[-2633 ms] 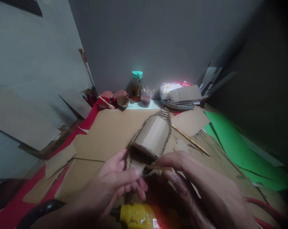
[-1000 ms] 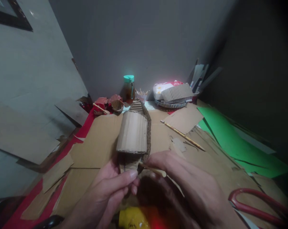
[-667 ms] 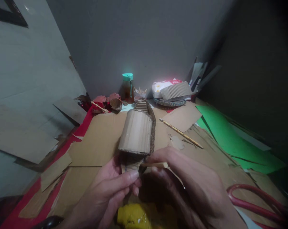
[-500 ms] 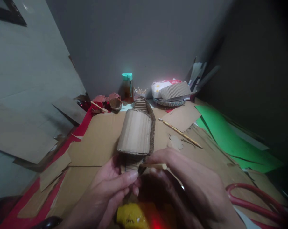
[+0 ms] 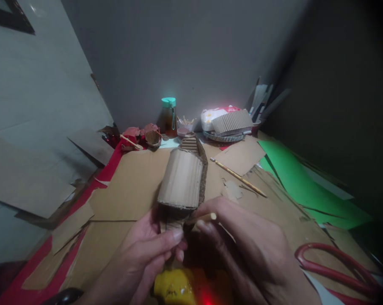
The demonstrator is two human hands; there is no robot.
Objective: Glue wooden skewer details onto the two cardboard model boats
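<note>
A corrugated cardboard model [image 5: 181,180] with a rounded body and a ridged, pointed far end is held up in front of me. Its near end sits in my left hand [image 5: 147,248], thumb on top and fingers curled beneath. Between thumb and forefinger, my right hand [image 5: 246,237] pinches a thin wooden stick [image 5: 207,218]. The stick's far tip meets the model's near right side, close to my left thumb; shadow hides what the tip touches. Under my hands lies a shiny yellow object [image 5: 172,286] with a red glow beside it.
Red-handled scissors [image 5: 334,264] lie at the right, near green sheets [image 5: 305,182]. A pencil-like stick [image 5: 238,177] rests on the cardboard-covered table [image 5: 115,203]. Along the back stand a teal-lidded bottle [image 5: 168,116], a small cup of sticks [image 5: 186,123] and a white-and-pink packet [image 5: 216,118].
The cardboard model has shifted slightly right and nearer. The stick in my right hand has tilted, its near end moving slightly left and up. Both hands keep their hold.
</note>
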